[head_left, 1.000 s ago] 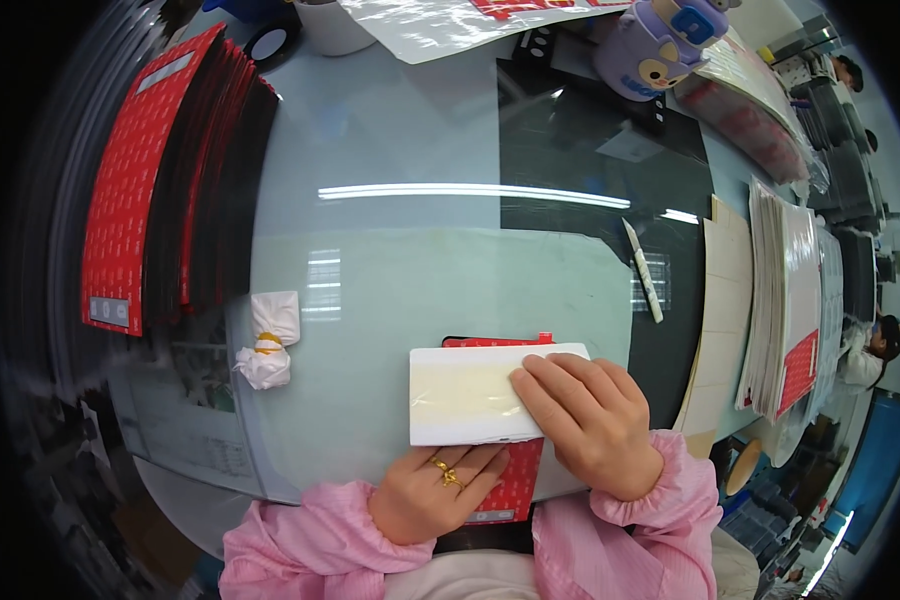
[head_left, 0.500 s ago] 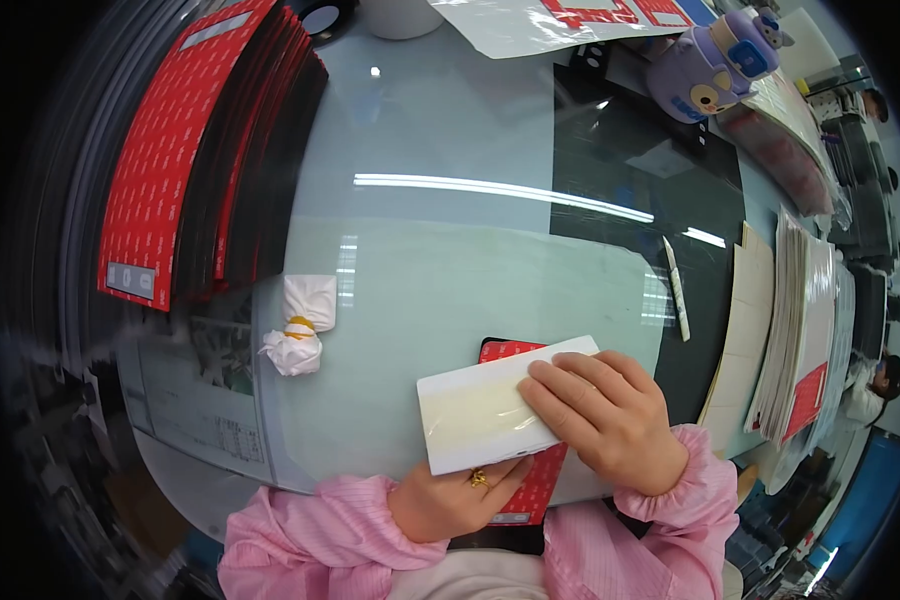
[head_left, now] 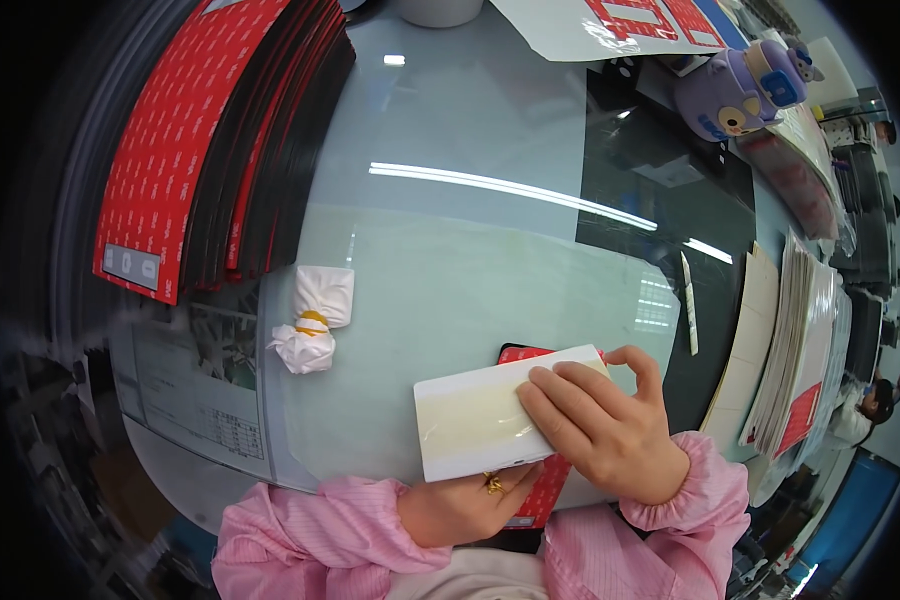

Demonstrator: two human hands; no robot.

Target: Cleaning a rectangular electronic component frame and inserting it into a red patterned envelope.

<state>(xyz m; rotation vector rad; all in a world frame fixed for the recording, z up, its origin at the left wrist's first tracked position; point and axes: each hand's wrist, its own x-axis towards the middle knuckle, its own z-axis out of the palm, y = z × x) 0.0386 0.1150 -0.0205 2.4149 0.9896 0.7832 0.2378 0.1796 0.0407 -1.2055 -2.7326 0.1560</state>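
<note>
A white, flat rectangular block with a shiny cream face (head_left: pixel 475 422) lies tilted above the table edge in front of me. My left hand (head_left: pixel 470 507), wearing a gold ring, grips it from below, the fingers partly hidden under it. Across its right end lie the fingers of my right hand (head_left: pixel 610 425); the index finger is bent at the far right corner. Behind the block and my hands is a red-faced panel with a black edge (head_left: pixel 548 495), mostly covered. To the left sits a white cloth-wrapped bundle (head_left: pixel 322 298) tied with a yellow band.
A tall stack of red-faced black panels (head_left: pixel 185 150) stands at the left. On the right are a white pen-like stick (head_left: pixel 690 305), a pile of papers (head_left: pixel 785 345) and a lilac bottle (head_left: pixel 720 95). A printed sheet (head_left: pixel 560 30) lies at the back.
My right index finger has lifted and bent away from the other fingers toward the block's far corner. The view has shifted slightly, and the block stays between my hands.
</note>
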